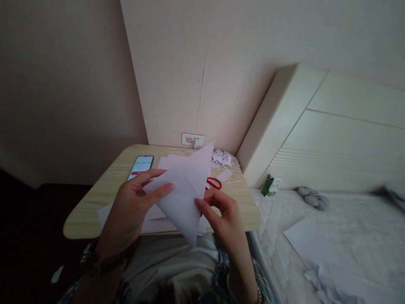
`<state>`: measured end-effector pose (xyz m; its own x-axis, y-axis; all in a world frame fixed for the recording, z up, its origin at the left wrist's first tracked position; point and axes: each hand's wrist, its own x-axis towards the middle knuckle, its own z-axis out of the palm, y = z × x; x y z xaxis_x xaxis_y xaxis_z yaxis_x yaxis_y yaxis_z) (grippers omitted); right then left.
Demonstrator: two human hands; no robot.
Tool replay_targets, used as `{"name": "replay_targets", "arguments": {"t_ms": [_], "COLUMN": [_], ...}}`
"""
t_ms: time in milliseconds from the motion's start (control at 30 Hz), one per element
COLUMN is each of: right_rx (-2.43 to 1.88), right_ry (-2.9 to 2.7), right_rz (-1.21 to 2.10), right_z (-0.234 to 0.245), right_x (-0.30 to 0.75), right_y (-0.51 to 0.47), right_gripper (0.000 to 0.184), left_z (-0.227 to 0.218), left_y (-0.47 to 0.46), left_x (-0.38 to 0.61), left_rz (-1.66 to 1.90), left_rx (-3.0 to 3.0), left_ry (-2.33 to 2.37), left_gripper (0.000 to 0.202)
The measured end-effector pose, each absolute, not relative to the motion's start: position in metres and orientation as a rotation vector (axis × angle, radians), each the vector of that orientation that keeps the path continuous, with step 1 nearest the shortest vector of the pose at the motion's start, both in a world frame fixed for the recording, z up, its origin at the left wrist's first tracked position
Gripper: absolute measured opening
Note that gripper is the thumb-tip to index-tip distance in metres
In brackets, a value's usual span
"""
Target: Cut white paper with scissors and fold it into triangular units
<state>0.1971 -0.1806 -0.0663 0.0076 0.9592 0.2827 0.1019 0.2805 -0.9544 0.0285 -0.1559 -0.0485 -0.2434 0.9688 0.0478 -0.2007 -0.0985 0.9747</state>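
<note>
A folded sheet of white paper (180,198) is held up in the air over the near edge of the small table (85,211). My left hand (136,198) grips its left side, thumb on the near face and fingers behind. At the right edge, my right hand (223,211) pinches the paper between thumb and forefinger. The sheet has a pointed upper corner and a pointed lower corner, with a fold line across it. Behind it lie more white sheets (158,228) and the red handle of what look like scissors (214,183), partly hidden.
A lit phone (142,164) lies at the table's left. Paper scraps (223,158) are piled at the back right by the wall socket (192,139). On the bed (275,236) to the right are a small green-white carton (271,186), a grey item (313,198) and loose paper (310,240).
</note>
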Motion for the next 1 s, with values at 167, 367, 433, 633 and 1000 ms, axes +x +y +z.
{"name": "replay_targets", "arguments": {"t_ms": [167, 367, 433, 633, 1000], "right_rx": [-1.086, -1.089, -1.08, -1.078, -1.098], "right_ry": [-1.388, -1.486, -1.497, -1.473, -1.401], "right_rz": [0.865, 0.828, 0.813, 0.754, 0.695], "right_z": [-0.063, -0.06, -0.058, -0.055, -0.057], "right_x": [0.202, 0.196, 0.196, 0.195, 0.2], "right_y": [-0.185, -0.19, -0.191, -0.191, -0.192], "right_gripper": [0.017, 0.017, 0.018, 0.012, 0.018], "left_z": [-0.048, -0.044, -0.045, -0.046, -0.05], "left_y": [-0.159, -0.163, -0.162, -0.162, -0.17], "left_x": [0.007, 0.003, 0.009, 0.019, 0.025], "left_rz": [1.274, 1.088, 1.088, 1.127, 1.223], "left_rx": [1.123, 1.381, 1.419, 1.368, 1.568], "left_ry": [1.16, 1.296, 1.313, 1.361, 1.206], "left_gripper": [0.047, 0.037, 0.035, 0.044, 0.089]}}
